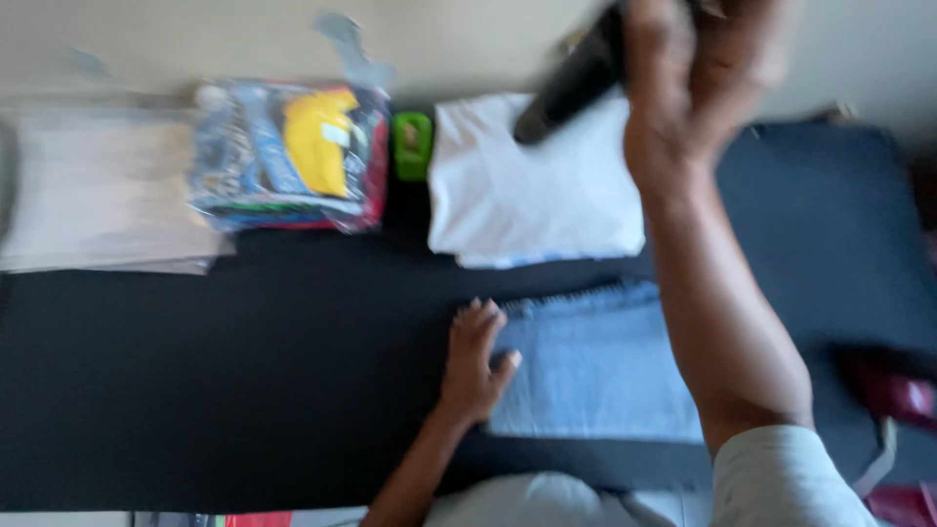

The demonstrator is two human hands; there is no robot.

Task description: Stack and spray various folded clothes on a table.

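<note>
Here the left hand is lying flat and open, fingers spread a little, pressing on the near left edge of a folded light blue denim piece that is resting on a dark cloth-covered surface. The right hand is lifted high above that denim, arm stretching up and away from the body, and it is gripping a black object whose long body is slanting down to the left of the fist; the blur is hiding what kind of tool it is. Just beneath that black object, beyond the left hand's fingertips, a folded white garment is sitting on the dark surface, apart from the denim. Further left of the white garment a small green item is standing, and beside it a clear plastic pack of coloured clothes with a yellow piece showing. Far out to the left of both hands a pale folded stack is lying. To the right of the raised arm something dark red is showing, too blurred to tell.
</note>
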